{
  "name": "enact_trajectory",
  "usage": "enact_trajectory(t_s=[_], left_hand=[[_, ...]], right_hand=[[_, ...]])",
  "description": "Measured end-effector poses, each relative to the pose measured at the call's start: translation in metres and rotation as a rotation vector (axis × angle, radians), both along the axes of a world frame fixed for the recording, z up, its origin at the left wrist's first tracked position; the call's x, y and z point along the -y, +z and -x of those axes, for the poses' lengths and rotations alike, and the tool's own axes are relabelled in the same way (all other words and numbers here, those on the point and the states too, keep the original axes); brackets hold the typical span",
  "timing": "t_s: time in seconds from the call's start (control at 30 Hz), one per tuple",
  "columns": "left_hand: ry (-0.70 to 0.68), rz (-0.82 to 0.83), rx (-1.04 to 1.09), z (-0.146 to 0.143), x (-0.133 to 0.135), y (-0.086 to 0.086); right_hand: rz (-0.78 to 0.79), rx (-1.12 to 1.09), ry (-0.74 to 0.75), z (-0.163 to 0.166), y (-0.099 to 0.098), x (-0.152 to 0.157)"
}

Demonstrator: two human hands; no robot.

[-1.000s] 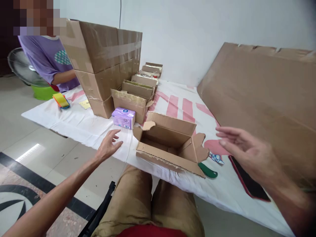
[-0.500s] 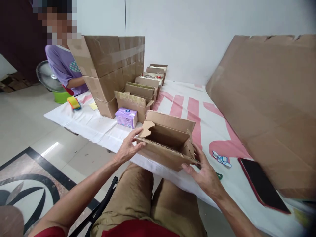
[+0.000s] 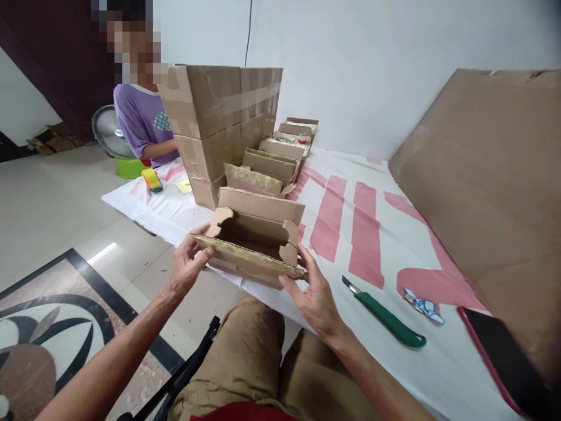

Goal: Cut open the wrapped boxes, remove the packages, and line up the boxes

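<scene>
Both hands are gripping an open cardboard box point(image 3: 252, 245) at the table's point(image 3: 350, 234) near edge: the left hand point(image 3: 186, 270) is pinching its nine o'clock end, the right hand point(image 3: 313, 295) is cupping its four o'clock corner. Keeping the pull even on both ends should stop the loose flaps folding in. The box is sitting between the hands, apparently lifted slightly. A green-handled knife point(image 3: 385, 318) is lying at three o'clock.

A small brown corrugated cardboard box point(image 3: 254, 242), empty with its top flaps open, sits tilted at the near edge of the white-and-red covered table point(image 3: 350, 234).
</scene>
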State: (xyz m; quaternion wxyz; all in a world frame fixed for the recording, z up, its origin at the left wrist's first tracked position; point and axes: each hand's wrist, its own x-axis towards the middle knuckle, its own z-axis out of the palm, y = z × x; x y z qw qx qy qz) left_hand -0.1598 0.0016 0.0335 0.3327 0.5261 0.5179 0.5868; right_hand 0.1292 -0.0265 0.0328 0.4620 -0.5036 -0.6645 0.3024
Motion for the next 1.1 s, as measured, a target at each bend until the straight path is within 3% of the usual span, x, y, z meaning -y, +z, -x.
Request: enact_trajectory(t_s=[0.2,0.47,0.77,0.87,1.0,1.1], left_hand=[[0.193,-0.106,0.035,0.039,-0.026,0.0],[0.077,-0.069,0.101,0.03,-0.063,-0.026],[0.104,-0.17,0.14,0.021,-0.105,-0.035],[0.145,-0.126,0.114,0.015,-0.095,-0.054],[0.256,0.037,-0.024,0.006,-0.056,-0.093],[0.211,0.018,-0.192,-0.003,-0.037,-0.112]], right_hand=[[-0.131,-0.027,0.074,0.055,-0.017,-0.045],[-0.029,-0.064,-0.042,0.055,-0.08,-0.066],[-0.068,-0.158,-0.051,0.069,-0.114,-0.077],[-0.056,-0.195,-0.048,0.071,-0.124,-0.077],[-0.051,-0.222,-0.047,0.07,-0.128,-0.076],[-0.03,-0.238,-0.037,0.069,-0.127,-0.077]])
